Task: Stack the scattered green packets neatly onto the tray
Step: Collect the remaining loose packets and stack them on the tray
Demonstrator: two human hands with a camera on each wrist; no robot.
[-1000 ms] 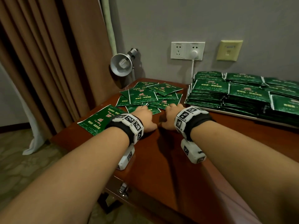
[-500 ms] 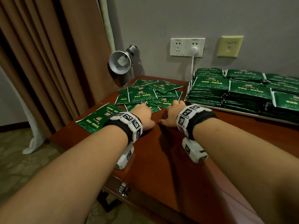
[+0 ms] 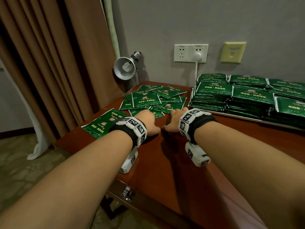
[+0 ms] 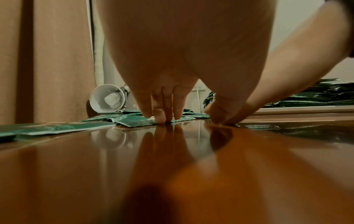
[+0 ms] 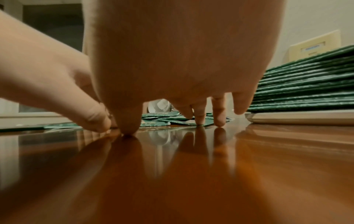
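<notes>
Both hands rest fingertips-down at the near edge of the loose packets (image 3: 155, 100) at the tabletop's (image 3: 173, 154) far left corner: left hand (image 3: 147, 123) and right hand (image 3: 173, 120), fingers straight, touching packets. Stacked packets (image 3: 247, 95) fill the tray (image 3: 244, 117) along the far right edge. One packet (image 3: 104, 123) lies at the left edge.

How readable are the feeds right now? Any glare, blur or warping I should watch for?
Head view: sharp, dim, wide-angle bowing of the curtain. Left wrist view: glossy table mirrors the left hand's fingers; foreground blurred. Right wrist view: same reflections under the right hand, near tabletop soft, tray edge clear.
</notes>
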